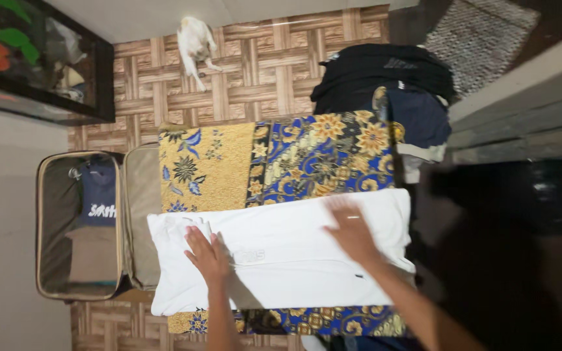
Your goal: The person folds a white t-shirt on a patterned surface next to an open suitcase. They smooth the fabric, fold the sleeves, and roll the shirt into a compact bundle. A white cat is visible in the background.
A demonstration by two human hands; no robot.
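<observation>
We saw patterned cloth [281, 159], yellow and blue, spread over floor [261, 71]. White garment [294, 253] lay flat across its near part. Open suitcase [79, 224] just left of cloth; pile of dark clothes [385, 84] beyond far edge. Our left hand [208, 255] pressed flat on garment, fingers spread, forearm straight. Our right hand [351, 229] open, palm down on garment, blurred. Cat [195, 42] far off.

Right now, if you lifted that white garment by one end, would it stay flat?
Probably not. The white garment lies limp and creased under the left hand and right hand, so it would likely droop. It looks thin, so probably light, and might drag across the patterned cloth.
</observation>
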